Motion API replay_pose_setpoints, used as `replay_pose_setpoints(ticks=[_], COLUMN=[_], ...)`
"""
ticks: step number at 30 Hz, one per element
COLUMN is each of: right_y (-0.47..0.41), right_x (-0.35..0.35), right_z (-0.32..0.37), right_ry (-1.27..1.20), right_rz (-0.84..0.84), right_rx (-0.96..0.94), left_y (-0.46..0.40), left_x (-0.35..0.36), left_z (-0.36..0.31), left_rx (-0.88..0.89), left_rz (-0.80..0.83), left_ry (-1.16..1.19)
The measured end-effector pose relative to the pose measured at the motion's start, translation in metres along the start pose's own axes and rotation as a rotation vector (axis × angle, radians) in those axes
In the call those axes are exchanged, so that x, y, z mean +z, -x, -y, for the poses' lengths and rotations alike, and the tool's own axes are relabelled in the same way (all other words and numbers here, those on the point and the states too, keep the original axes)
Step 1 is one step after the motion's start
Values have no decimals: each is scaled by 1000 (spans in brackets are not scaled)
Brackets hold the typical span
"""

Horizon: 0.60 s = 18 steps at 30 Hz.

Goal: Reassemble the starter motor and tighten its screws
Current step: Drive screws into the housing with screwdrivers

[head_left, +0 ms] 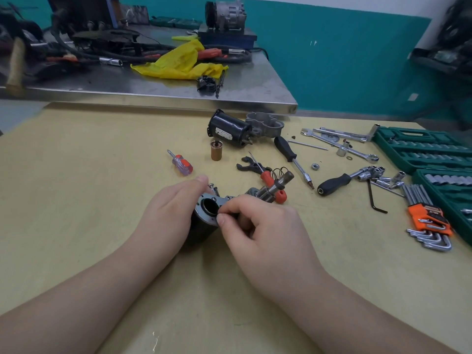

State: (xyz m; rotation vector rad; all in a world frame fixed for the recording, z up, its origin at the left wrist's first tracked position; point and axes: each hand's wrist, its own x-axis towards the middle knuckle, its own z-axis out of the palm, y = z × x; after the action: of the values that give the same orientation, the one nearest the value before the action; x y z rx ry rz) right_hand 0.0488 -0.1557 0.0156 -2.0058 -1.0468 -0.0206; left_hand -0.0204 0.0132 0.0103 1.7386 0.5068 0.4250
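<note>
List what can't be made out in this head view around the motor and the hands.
- Black motor body: its sides and lower end are hidden by the left hand and right hand.
- What the right hand's fingertips pinch at the end plate: too small and covered.
- Label on the second black motor: too small to read.
- Green socket case: cut off by the right edge.
- Left end of the steel bench: blurred.

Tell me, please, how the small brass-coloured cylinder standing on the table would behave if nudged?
The brass-coloured cylinder stands upright on a narrow base, so a push would probably tip it. Its round side suggests it would then roll. It looks metallic, so likely stiff.
</note>
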Motion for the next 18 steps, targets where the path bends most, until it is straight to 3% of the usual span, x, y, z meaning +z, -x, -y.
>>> replay_pose_setpoints(ticks=[8, 18], right_y=[-9, -9], right_x=[-4, -5], right_z=[-6, -14], right_ry=[-77, -95], right_rz=[31, 55], right_rx=[59, 20], left_y=[9, 6], left_x=[-22, -18], left_z=[12, 14], left_rx=[222, 268], left_rz=[184, 159], left_ry=[-231, -207])
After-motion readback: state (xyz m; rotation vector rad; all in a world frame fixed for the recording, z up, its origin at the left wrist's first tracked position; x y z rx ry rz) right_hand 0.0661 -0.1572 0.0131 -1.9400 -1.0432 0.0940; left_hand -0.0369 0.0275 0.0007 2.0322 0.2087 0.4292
